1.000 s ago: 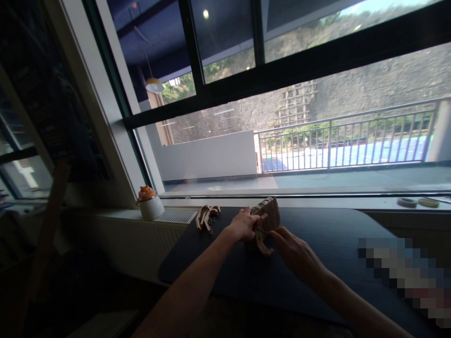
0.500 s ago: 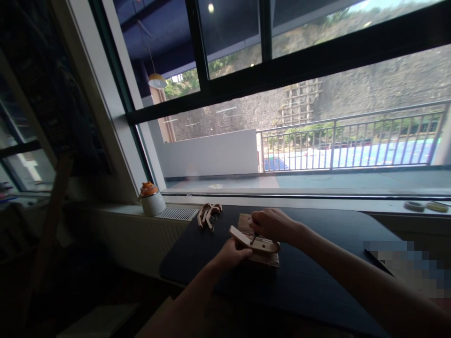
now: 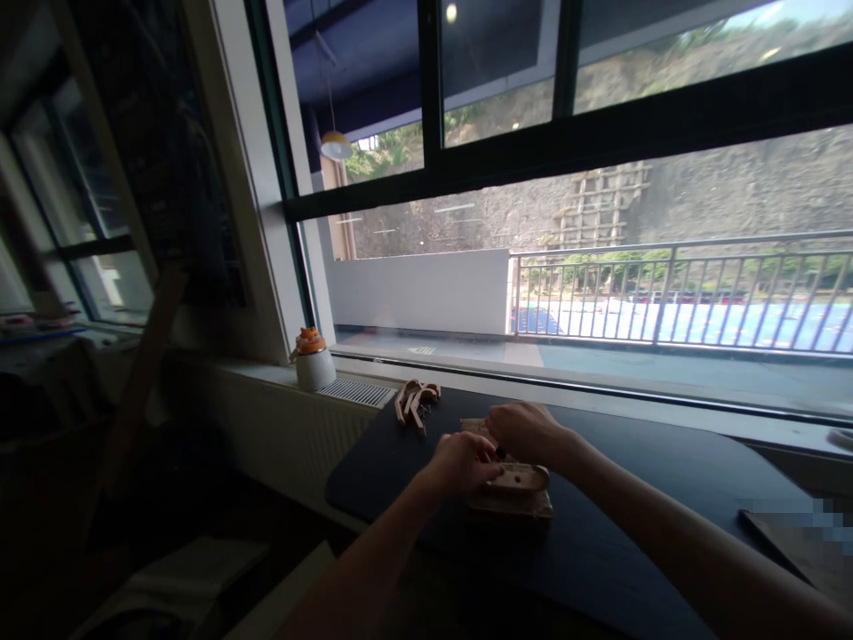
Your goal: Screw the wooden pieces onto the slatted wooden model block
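1) Main thing here: the pale, curved wooden piece with a rounded end and a round hole [image 3: 530,478] lies across the brown, ridged wooden block [image 3: 516,507], both on the black, flat worktop [image 3: 640,471]

2) Its long axis looks roughly 9-to-3, rounded end at 3, while the block under it runs more like 11-to-5

3) From the left hand [image 3: 461,462] the piece sits at about 3 to 4 o'clock, from the right hand [image 3: 526,431] it's at 6; left is nearer imo, thumb looks to be touching the 9 o'clock end

4) Left grip: thumb and fingers drawn in around that end, next to a small, dark, thin thing [image 3: 501,452], but I can't tell which of the two it's pinching, if either

5) Right grip: knuckles up, fingers curled under just above the dark thing, can't tell what's inside

6) Off at 10 o'clock there's a loose heap of reddish-brown, curved wooden pieces [image 3: 416,416], well apart from both hands

7) Brands, labels, writing: nothing I can read, and the pixelated patch at the far right gives nothing either
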Demonstrator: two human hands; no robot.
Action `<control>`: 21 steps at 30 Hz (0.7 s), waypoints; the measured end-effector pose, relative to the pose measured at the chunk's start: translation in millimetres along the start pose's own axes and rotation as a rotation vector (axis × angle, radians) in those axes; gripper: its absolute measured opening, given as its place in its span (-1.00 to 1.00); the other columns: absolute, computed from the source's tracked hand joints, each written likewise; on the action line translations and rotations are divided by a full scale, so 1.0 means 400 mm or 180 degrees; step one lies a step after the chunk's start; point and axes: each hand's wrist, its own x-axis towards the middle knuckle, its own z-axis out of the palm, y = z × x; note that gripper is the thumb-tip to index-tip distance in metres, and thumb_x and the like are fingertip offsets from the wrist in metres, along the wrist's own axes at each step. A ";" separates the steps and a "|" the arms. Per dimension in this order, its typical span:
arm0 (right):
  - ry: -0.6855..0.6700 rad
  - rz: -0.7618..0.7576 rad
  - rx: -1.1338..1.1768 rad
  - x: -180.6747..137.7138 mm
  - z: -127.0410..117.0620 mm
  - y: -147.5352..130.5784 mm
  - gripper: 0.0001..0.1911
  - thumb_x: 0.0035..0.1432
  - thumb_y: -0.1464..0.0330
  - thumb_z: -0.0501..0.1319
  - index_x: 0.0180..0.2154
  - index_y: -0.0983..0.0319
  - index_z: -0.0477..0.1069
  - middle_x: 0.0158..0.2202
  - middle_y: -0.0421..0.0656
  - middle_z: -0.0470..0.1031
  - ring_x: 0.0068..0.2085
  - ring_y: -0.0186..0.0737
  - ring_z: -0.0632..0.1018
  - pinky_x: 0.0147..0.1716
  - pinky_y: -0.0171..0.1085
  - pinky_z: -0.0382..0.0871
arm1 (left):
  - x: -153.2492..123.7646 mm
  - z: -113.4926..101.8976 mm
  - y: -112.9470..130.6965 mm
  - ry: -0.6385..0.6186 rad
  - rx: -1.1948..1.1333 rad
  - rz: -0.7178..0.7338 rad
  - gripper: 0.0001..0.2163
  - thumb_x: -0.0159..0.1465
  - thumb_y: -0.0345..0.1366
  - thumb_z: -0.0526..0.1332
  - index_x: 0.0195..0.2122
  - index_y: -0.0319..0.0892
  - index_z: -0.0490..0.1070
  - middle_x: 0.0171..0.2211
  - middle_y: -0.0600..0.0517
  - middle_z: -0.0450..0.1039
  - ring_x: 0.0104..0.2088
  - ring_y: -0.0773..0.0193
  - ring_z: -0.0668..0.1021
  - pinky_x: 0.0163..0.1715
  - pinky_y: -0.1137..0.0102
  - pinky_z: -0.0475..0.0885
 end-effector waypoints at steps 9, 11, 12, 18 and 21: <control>0.0005 -0.0651 0.0425 -0.018 -0.047 0.025 -0.79 0.15 0.35 0.08 -0.27 0.19 0.48 -0.33 -0.12 0.57 -0.35 -0.24 0.53 -0.45 -0.35 0.20 | -0.020 -0.002 0.009 0.0048 0.0432 -0.0075 -0.78 0.16 -0.12 0.19 -0.34 -0.08 0.57 -0.33 0.04 0.59 -0.26 0.17 0.57 -0.21 0.38 0.34; 0.0051 -0.0685 0.0417 -0.019 -0.042 0.023 -0.78 0.17 0.37 0.06 -0.30 0.20 0.48 -0.35 -0.12 0.56 -0.34 -0.24 0.53 -0.45 -0.35 0.19 | -0.021 -0.005 0.010 -0.0053 0.0487 -0.0057 -0.78 0.13 -0.11 0.21 -0.31 -0.07 0.56 -0.30 0.04 0.59 -0.23 0.14 0.57 -0.18 0.36 0.34; 0.0074 -0.0675 0.0401 -0.019 -0.037 0.021 -0.78 0.18 0.37 0.06 -0.30 0.21 0.48 -0.36 -0.11 0.56 -0.34 -0.23 0.53 -0.45 -0.34 0.19 | -0.020 -0.006 0.010 -0.0110 0.0517 -0.0046 -0.78 0.10 -0.11 0.23 -0.30 -0.06 0.56 -0.29 0.04 0.58 -0.21 0.12 0.57 -0.16 0.34 0.34; 0.0197 -0.0360 0.0184 -0.013 -0.019 -0.007 -0.73 0.24 0.33 0.01 -0.27 0.30 0.45 -0.38 -0.01 0.55 -0.33 -0.12 0.56 -0.45 -0.30 0.22 | -0.001 -0.018 0.009 -0.0470 0.0704 -0.0029 -0.76 -0.01 -0.17 0.31 -0.30 -0.09 0.52 -0.26 0.02 0.57 -0.17 0.01 0.54 -0.05 0.14 0.28; 0.0221 -0.0200 0.0049 -0.010 -0.016 -0.021 -0.68 0.26 0.28 -0.01 -0.26 0.33 0.44 -0.38 0.06 0.55 -0.31 -0.03 0.57 -0.44 -0.27 0.25 | 0.018 -0.029 0.010 -0.0650 0.0752 -0.0129 -0.75 -0.04 -0.16 0.32 -0.34 -0.13 0.52 -0.29 0.02 0.57 -0.19 0.03 0.54 -0.08 0.16 0.30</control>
